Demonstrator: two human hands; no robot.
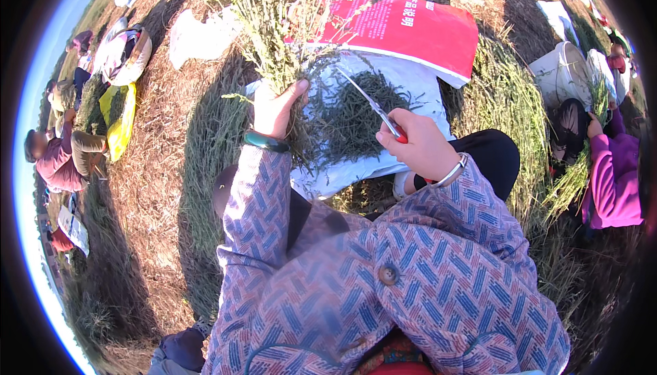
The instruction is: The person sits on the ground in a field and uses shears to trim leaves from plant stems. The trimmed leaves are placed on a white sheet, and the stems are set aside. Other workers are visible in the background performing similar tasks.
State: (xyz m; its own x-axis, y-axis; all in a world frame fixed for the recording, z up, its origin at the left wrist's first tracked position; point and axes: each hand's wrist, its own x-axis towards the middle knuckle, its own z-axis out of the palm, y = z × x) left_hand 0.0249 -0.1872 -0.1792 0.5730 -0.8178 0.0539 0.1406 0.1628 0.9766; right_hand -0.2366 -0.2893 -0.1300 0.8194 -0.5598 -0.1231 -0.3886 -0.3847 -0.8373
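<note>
Green plant stems in a bundle (274, 26) stand upright in the left hand (276, 108), whose fingers are wrapped tight around the lower stalks, while the tops run out past the upper edge of the view. Well apart from it, the right hand (419, 146) is clenched on red-handled scissors (373, 105); the handles are mostly buried in the fist, and the thin blades point up-left toward the stalks, too slim to tell whether they are parted. Below both lies a white sack (417, 77) heaped with green cuttings (356, 115), partly covered by a red bag (410, 29).
</note>
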